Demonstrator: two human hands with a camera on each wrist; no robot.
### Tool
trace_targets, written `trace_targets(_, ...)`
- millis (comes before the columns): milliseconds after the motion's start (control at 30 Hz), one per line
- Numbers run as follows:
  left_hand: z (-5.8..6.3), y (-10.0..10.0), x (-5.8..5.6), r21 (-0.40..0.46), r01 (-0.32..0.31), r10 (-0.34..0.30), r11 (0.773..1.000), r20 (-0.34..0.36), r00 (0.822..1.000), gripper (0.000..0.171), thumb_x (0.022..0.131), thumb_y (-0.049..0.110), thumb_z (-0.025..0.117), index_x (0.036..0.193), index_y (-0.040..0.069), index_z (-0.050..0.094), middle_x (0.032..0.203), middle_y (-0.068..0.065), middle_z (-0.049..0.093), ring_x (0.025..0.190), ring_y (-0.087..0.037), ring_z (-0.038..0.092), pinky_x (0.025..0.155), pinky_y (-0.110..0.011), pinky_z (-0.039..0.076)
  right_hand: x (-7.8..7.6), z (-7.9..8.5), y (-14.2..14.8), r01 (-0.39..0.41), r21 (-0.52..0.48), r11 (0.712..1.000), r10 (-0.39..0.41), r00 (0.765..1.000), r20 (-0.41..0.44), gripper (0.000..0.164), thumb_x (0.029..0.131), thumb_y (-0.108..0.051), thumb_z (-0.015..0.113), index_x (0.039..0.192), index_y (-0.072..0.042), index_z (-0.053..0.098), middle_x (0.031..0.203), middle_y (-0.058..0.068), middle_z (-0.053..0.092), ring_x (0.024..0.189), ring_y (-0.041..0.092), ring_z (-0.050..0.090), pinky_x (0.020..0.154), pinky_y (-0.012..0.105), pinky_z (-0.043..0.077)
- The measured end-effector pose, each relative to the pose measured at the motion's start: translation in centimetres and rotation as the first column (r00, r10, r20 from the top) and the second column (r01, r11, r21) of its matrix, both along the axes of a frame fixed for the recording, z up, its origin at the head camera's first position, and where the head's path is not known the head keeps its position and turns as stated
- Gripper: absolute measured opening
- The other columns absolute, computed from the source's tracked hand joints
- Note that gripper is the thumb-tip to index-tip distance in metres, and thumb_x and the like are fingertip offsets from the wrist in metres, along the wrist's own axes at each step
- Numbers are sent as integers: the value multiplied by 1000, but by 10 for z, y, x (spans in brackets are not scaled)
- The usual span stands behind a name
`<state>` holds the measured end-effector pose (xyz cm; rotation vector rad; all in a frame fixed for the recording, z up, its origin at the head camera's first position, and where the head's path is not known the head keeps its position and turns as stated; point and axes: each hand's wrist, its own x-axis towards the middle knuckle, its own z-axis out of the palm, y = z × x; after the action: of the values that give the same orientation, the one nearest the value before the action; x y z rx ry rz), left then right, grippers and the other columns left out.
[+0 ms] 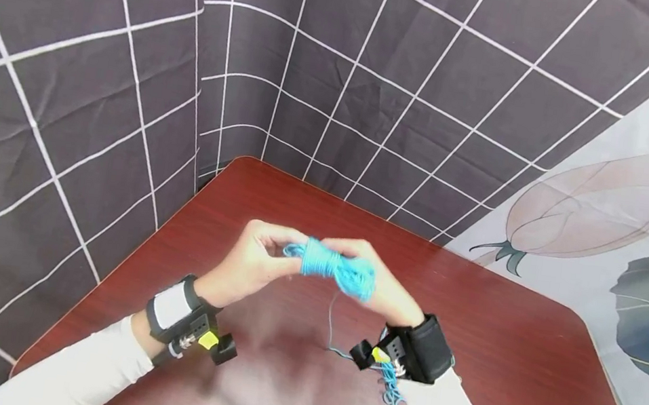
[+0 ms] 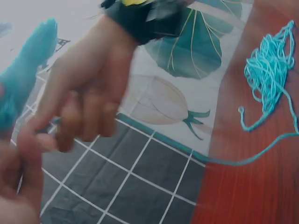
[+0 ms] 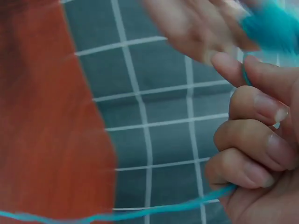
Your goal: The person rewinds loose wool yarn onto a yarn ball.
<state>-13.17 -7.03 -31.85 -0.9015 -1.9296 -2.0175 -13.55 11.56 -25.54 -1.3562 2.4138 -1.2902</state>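
Note:
A small bundle of light blue cord (image 1: pixel 321 260), wrapped round its middle with loops at both ends, is held up over the table between the two hands. My left hand (image 1: pixel 255 258) grips its left end between thumb and fingers. Close on the other side, my right hand (image 1: pixel 391 297) is partly hidden by the bundle in the head view. In the right wrist view this hand (image 3: pixel 261 135) pinches the cord between thumb and forefinger, its other fingers curled over the running strand (image 3: pixel 154 208). Blur softens the left hand (image 3: pixel 191 28) there.
A loose tangle of the same cord (image 2: pixel 270 70) lies on the reddish-brown table (image 1: pixel 496 348), below the right forearm, and a strand runs from it toward the hands. Dark checked cloth (image 1: pixel 417 57) and a white leaf-patterned cloth (image 1: pixel 602 198) hang behind the table.

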Motion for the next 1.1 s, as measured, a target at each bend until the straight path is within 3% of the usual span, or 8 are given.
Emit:
trace_targets(167,-2,1,-8,1,-223,223,975,-33,974,21,77,4,71,97,1,72,82,-12,71,63,-14,62,56,-18,54,19,-20,-1,66,77,995,-62,997,-48,12,92,-16,56,89,-13,67,76,-5,64,65,4,50,62,25,49)
trace_targets(367,-7,-3,-13,-158,-358,340,920,-131,931,21,73,9,74,94,4,74,82,-7,72,63,-6,59,58,-20,54,27,9,5,134,118,984,-106,969,-221,10,89,-26,60,84,-21,67,60,-10,49,49,4,38,48,21,38)
trace_targets(467,-8,-3,-11,-219,-257,238,941,-111,965,18,74,9,73,92,7,74,80,-4,72,65,-7,59,61,-24,56,17,27,8,184,102,978,-151,952,-265,10,88,-27,61,85,-22,69,60,-9,53,48,4,39,46,23,37)
trace_targets(567,-8,-2,-6,-220,-35,38,975,8,999,16,75,7,72,91,9,74,77,-3,70,66,-12,58,57,-23,53,1,33,14,231,102,968,-201,949,-242,10,87,-24,62,87,-19,71,63,-7,58,47,8,38,47,24,36)
trace_targets(667,-5,-2,-2,-158,150,-133,976,115,984,15,76,5,71,90,9,73,71,-3,66,58,-17,53,49,-21,45,-9,27,15,233,106,967,-214,963,-165,9,86,-19,64,89,-15,71,68,-4,61,48,10,37,49,24,35)
trace_targets(767,-3,-1,1,-65,207,-196,976,148,969,15,77,2,69,92,3,72,70,-2,63,54,-20,50,47,-20,44,-8,10,12,155,75,985,-151,987,-52,9,87,-11,61,88,-12,71,69,-2,61,53,9,43,51,23,38)
trace_targets(933,-4,-1,-3,-31,-20,22,999,59,998,18,77,3,70,94,1,72,74,-2,68,56,-16,56,45,-22,49,6,-28,9,43,37,998,-41,998,-40,12,89,-10,59,94,-13,69,75,-5,64,66,6,53,61,22,48)
trace_targets(1100,-12,-6,-12,-106,-271,266,957,-58,962,22,75,10,74,96,5,74,84,-7,73,69,-8,64,61,-24,57,28,-18,5,89,118,989,-75,990,-117,10,90,-20,59,85,-19,68,66,-10,58,58,2,45,56,21,45)
